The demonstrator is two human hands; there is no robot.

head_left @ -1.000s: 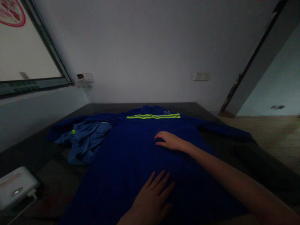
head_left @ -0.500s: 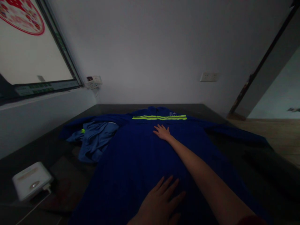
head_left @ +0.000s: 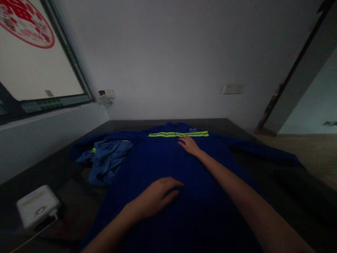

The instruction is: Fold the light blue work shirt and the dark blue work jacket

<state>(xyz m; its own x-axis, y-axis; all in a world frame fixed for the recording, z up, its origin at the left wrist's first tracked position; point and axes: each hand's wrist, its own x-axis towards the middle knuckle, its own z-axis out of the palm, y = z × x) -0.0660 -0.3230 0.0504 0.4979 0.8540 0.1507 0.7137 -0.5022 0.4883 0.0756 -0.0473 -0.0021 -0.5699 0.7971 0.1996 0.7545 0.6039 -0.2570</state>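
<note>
A dark blue work jacket with two yellow-green reflective stripes lies spread flat on a dark table, sleeves out to both sides. My right hand rests flat and open on the jacket just below the stripes, arm stretched far forward. Nearer to me, my left hand lies palm down on the jacket's middle, its fingers pointing right and slightly curled. Neither hand holds anything.
A crumpled lighter blue garment lies left of the jacket. A white box with a cable sits at the table's near left. A window and wall sockets are on the left; a doorway opens on the right.
My right hand slid farther up the jacket to just below the stripes. My left hand moved forward and left onto the jacket's middle, its forearm now in view.
</note>
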